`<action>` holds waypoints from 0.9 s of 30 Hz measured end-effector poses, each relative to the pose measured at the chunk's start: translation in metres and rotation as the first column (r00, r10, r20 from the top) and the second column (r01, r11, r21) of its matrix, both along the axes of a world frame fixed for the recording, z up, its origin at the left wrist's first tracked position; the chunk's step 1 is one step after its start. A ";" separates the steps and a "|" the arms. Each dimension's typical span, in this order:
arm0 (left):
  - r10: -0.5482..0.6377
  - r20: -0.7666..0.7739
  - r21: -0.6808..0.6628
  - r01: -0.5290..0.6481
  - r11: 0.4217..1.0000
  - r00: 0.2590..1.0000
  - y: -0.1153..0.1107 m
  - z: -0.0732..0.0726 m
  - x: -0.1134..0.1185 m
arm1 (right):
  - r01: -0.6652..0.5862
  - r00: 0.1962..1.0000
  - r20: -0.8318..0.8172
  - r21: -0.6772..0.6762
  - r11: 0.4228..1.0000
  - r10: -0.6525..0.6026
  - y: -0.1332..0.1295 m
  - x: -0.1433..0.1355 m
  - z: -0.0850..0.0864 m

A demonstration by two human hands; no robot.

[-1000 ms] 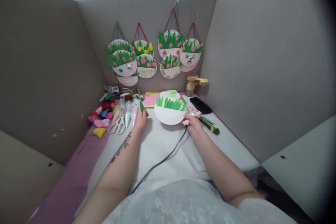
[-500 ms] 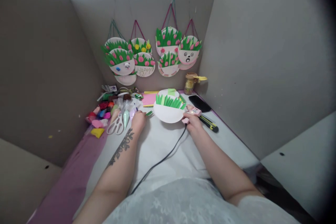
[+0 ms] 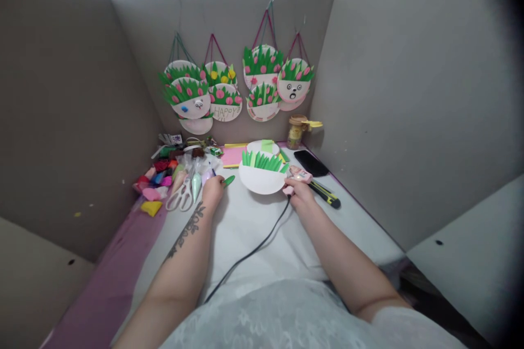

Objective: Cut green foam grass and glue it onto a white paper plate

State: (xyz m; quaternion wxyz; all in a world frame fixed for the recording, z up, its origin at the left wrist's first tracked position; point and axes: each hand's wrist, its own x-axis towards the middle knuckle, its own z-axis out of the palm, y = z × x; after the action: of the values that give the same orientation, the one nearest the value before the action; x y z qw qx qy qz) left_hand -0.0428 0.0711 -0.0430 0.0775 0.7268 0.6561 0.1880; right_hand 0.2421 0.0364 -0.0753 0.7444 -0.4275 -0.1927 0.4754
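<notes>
My left hand pinches a green paper leaf by one end, to the left of the plate. The white paper plate has a row of green paper blades standing along its upper part. At the plate's right edge, my right hand is closed on a pink glue gun, whose black cord runs down toward my body. Whether the fingers also grip the plate's rim is too small to tell.
White scissors, piping bags and colourful pieces lie left. Behind the plate are pink paper and another plate. A phone, a cutter and a jar stand or lie right. Decorated plates hang behind.
My left hand has shifted slightly left and down, and the green leaf now shows more fully. The plate and my right hand have moved only slightly.
</notes>
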 end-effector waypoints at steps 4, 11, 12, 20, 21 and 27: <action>-0.017 -0.064 0.029 0.019 0.999 0.998 -0.002 0.004 0.000 | -0.011 1.000 -0.019 -0.046 0.999 0.010 -0.001 0.000 0.001; -0.026 -0.121 -0.105 0.013 0.994 0.992 -0.012 0.016 0.004 | -0.023 0.999 -0.035 -0.068 0.997 0.021 -0.002 -0.001 0.003; -0.020 -0.129 -0.117 0.005 0.993 0.991 -0.013 0.017 0.004 | -0.022 0.999 -0.038 -0.072 0.997 0.019 -0.002 -0.001 0.003; 0.035 -0.189 -0.149 -0.063 0.987 0.981 -0.015 0.018 0.007 | -0.018 0.999 -0.037 -0.067 0.998 0.016 -0.003 -0.002 0.004; 0.039 -0.191 -0.152 -0.069 0.986 0.981 -0.015 0.018 0.007 | -0.019 0.999 -0.035 -0.066 0.998 0.017 -0.003 -0.002 0.004; 0.035 -0.157 -0.152 -0.059 0.987 0.987 -0.015 0.019 0.004 | -0.015 1.000 -0.024 -0.063 0.998 0.014 -0.003 -0.003 0.004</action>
State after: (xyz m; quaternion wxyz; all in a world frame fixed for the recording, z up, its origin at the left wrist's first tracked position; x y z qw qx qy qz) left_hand -0.0385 0.0564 -0.0244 0.0790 0.7150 0.6898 0.0812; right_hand 0.2394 0.0336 -0.0710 0.7292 -0.4438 -0.1717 0.4917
